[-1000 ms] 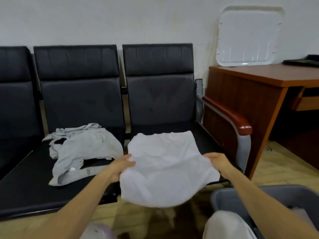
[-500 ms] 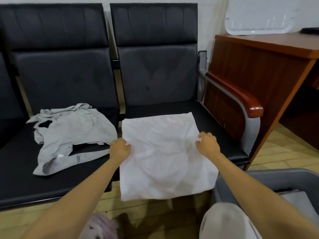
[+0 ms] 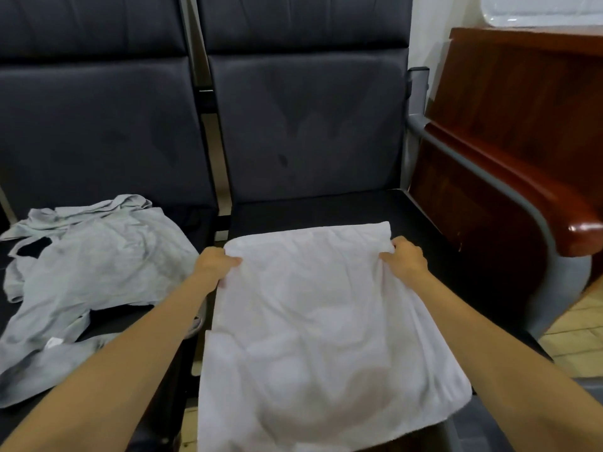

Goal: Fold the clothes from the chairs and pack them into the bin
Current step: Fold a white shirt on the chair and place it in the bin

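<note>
The white garment (image 3: 310,321) overhangs the chair seat (image 3: 326,207) toward me, its length running straight away to the far end, where my left grip (image 3: 215,264) and right grip (image 3: 406,259), level, each pinch a side edge, so I'd probably fold it back toward me.

Cloth (image 3: 313,337) in the fingers (image 3: 233,261): plain white
Garment (image 3: 81,275) left of the fingers: plain pale grey
Chair seat (image 3: 326,207) beyond them: black
Armrest (image 3: 584,230) to their right: red-brown
</note>
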`<state>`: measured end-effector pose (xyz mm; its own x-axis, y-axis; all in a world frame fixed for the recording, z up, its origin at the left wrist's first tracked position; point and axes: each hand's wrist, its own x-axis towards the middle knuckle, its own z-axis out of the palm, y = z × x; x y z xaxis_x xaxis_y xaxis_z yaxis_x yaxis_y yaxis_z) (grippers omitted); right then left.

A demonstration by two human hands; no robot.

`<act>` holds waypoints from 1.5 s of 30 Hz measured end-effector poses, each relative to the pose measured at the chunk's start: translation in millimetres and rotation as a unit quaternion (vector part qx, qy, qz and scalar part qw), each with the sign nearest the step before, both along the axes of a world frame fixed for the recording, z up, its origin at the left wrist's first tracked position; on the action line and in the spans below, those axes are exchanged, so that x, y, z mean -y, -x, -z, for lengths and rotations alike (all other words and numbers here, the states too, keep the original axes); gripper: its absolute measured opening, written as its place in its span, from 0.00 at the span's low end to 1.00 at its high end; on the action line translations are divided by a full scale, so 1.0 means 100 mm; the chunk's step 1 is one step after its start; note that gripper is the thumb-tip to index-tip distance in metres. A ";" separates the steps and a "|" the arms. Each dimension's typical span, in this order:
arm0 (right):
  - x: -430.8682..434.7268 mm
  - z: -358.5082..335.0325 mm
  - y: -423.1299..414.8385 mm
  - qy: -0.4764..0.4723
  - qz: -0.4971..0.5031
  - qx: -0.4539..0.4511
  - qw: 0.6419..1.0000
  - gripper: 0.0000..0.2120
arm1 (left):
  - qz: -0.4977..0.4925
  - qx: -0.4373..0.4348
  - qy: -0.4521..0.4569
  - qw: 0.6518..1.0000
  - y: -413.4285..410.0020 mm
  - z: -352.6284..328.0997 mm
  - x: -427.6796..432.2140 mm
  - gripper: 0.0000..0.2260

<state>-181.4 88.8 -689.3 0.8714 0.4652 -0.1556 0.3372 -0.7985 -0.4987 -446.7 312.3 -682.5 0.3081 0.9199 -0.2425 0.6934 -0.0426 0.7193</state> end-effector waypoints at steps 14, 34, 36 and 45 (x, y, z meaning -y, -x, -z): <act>-0.08 -1.13 -0.02 -0.316 -0.097 -0.163 0.930 0.15 | 0.184 0.251 0.069 0.948 -0.16 -1.14 -0.15 0.11; 0.49 -0.31 0.43 -0.092 -0.120 -0.024 0.988 0.10 | 0.246 -0.013 -0.160 0.956 0.32 -0.27 0.99 0.05; 0.74 -0.36 0.65 -0.089 -0.197 -0.014 0.976 0.05 | 0.314 -0.007 -0.107 0.943 0.48 -0.35 1.24 0.08; 1.40 -0.37 0.99 0.018 -0.388 -0.068 0.919 0.13 | 0.460 -0.122 -0.113 0.872 0.85 -0.24 1.51 0.09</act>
<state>-280.0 -51.2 -652.1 0.2500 0.9310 -0.2659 0.7490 -0.3600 -0.5562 -531.9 161.2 -658.6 0.9058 0.3428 -0.2489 0.4220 -0.7830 0.4571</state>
